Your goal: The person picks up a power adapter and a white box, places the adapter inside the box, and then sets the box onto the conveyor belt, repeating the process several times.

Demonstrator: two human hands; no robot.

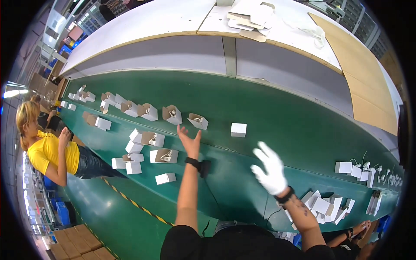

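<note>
A bare left hand is spread just beside an open-topped box on a green counter, while a white-gloved right hand is held apart from a closed white box; white cartons are clustered toward the counter's near edge, at right.

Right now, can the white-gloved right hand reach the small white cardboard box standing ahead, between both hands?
Probably yes: the white-gloved right hand is open, fingers pointing forward and left, and I see only green work surface between it and the white cardboard box.
</note>
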